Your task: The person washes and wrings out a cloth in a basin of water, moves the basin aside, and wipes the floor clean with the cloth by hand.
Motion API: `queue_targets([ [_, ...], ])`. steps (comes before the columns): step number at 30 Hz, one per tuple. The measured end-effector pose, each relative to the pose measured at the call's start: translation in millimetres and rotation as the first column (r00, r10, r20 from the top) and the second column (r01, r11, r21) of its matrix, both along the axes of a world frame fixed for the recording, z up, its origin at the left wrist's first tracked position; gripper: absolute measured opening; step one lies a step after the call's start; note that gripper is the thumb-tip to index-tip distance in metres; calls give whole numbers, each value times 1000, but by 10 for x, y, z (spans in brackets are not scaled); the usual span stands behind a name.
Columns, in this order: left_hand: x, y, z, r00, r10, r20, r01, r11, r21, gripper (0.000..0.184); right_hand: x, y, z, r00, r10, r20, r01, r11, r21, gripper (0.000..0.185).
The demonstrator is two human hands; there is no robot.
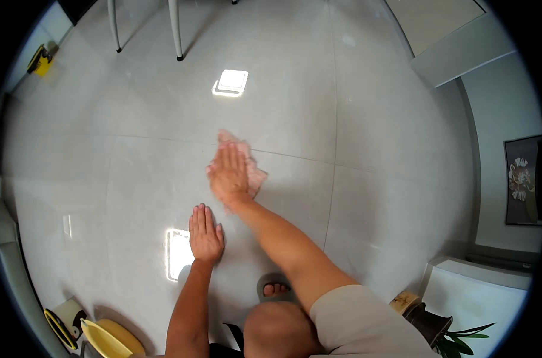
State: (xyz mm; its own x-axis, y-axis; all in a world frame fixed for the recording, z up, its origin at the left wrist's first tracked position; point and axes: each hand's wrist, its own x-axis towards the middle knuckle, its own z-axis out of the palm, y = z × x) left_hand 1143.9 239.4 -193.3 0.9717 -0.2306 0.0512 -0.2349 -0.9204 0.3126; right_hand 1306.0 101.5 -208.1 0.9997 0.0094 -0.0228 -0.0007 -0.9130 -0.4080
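Note:
On the glossy grey tiled floor (283,113), a crumpled pink cloth (257,176) lies beneath my right hand (228,174). That hand is flat on the cloth with its fingers stretched forward, and the cloth sticks out past the fingertips and to the right. My left hand (206,235) rests palm down on the bare tile, nearer to me and a little to the left. Its fingers are straight, and it holds nothing.
My sandalled foot (275,289) and knee (280,331) are close below my arms. A yellow basin (113,339) stands at lower left. Chair legs (174,30) are at the top, a yellow-and-black object (41,61) at upper left. A potted plant (423,319) is at lower right.

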Motion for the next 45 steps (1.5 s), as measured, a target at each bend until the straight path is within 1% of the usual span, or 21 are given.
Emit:
queue_targets([
  [3, -2, 23, 47, 1000, -19, 22, 20, 999, -48, 64, -151, -124, 34, 987, 150, 58, -152, 988, 33, 69],
  [4, -18, 24, 52, 1000, -15, 22, 16, 999, -45, 64, -268, -286, 9, 982, 138, 126, -133, 990, -45, 64],
  [7, 68, -88, 9, 998, 2, 58, 1, 999, -46, 63, -688, -1120, -69, 979, -64, 191, 61, 998, 21, 61],
  [10, 141, -276, -81, 993, 60, 99, -56, 998, -38, 61, -925, -1912, -53, 925, -265, 273, 299, 950, -89, 52],
  [13, 70, -302, 14, 993, 95, 68, -94, 995, -23, 59, -756, -1799, 66, 924, -296, 242, 320, 945, -68, 48],
  [14, 73, -301, -5, 993, 94, 70, -93, 996, -16, 60, -646, -1634, -45, 916, -237, 323, 272, 960, -68, 49],
  [16, 98, -320, -15, 992, 93, 80, -94, 996, 0, 60, -361, -1175, -62, 941, -80, 327, 93, 995, -23, 48],
  [17, 81, -320, -19, 992, 92, 82, -93, 996, 1, 59, -249, -960, 82, 953, -7, 303, 21, 999, -44, 48],
  [18, 93, -331, -26, 992, 93, 87, -93, 996, 0, 59, -171, -823, 71, 935, -14, 354, 1, 999, 38, 45],
  [21, 183, -393, -18, 994, 61, 88, -57, 997, -43, 58, -233, -1061, 64, 910, 94, 404, -112, 993, 22, 40],
  [22, 285, -470, 12, 995, 46, 85, -40, 997, -72, 57, -303, -1290, 62, 903, 104, 416, -72, 993, -92, 37],
  [23, 400, -532, 14, 996, 29, 82, -21, 995, -102, 57, -419, -1563, 78, 929, 9, 369, -26, 999, 39, 37],
  [25, 569, -633, -83, 996, 24, 89, -18, 998, -64, 58, -611, -2168, -14, 908, -95, 409, 133, 989, -67, 36],
  [26, 601, -681, -66, 996, 30, 87, -29, 999, -22, 58, -684, -2476, -131, 907, -108, 407, 134, 990, -35, 37],
  [29, 572, -685, -74, 998, 29, 60, -31, 999, 40, 58, -761, -2440, -6, 892, -216, 398, 261, 963, -62, 38],
  [30, 583, -684, -62, 998, 27, 59, -30, 999, 45, 58, -693, -2339, 3, 890, -211, 404, 251, 967, -47, 37],
  [33, 595, -681, -66, 999, 34, 40, -36, 998, 57, 60, -478, -1981, 43, 931, -55, 360, 32, 997, 69, 38],
  [36, 585, -650, -97, 998, 22, 55, -26, 998, 62, 61, -541, -2228, -12, 937, -8, 351, -25, 996, 90, 41],
  [39, 584, -688, -110, 998, 38, 44, -41, 996, 76, 61, -819, -2868, -38, 930, -142, 338, 180, 980, -85, 45],
  [42, 586, -726, -64, 998, 31, 52, -36, 995, 97, 61, -914, -2862, -92, 893, -284, 350, 316, 948, -38, 46],
  [45, 588, -730, -86, 998, 32, 61, -39, 993, 113, 60, -654, -2353, -42, 904, -129, 407, 145, 989, -9, 48],
])
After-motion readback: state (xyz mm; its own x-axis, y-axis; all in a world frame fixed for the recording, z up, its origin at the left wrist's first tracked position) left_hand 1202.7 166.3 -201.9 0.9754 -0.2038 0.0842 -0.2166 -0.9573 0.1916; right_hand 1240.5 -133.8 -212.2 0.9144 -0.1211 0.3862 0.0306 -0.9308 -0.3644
